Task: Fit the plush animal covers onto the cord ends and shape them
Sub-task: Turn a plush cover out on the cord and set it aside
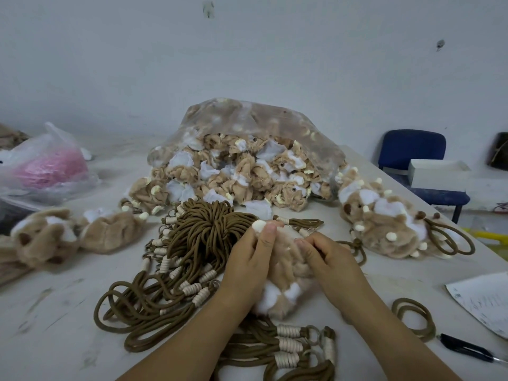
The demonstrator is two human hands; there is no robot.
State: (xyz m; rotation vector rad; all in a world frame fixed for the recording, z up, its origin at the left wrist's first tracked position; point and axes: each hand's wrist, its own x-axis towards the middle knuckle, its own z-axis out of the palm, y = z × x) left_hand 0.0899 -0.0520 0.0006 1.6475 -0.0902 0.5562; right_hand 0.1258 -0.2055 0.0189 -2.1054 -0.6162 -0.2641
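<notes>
Both hands meet over the middle of the table (68,312), gripping one tan-and-white plush cover (286,273) between them. Left hand (247,268) curls round its left side, thumb and forefinger pinching a cream tip at the top; right hand (330,259) curls round the right side, fingertips dug into the fur. Just left of the hands lies a heap of brown cords (198,243) with cream-wrapped ends, and more cords (277,347) lie under the wrists. Beyond the hands, a clear bag (247,125) spills unfitted covers, and finished plush animals (384,224) lie to the right.
</notes>
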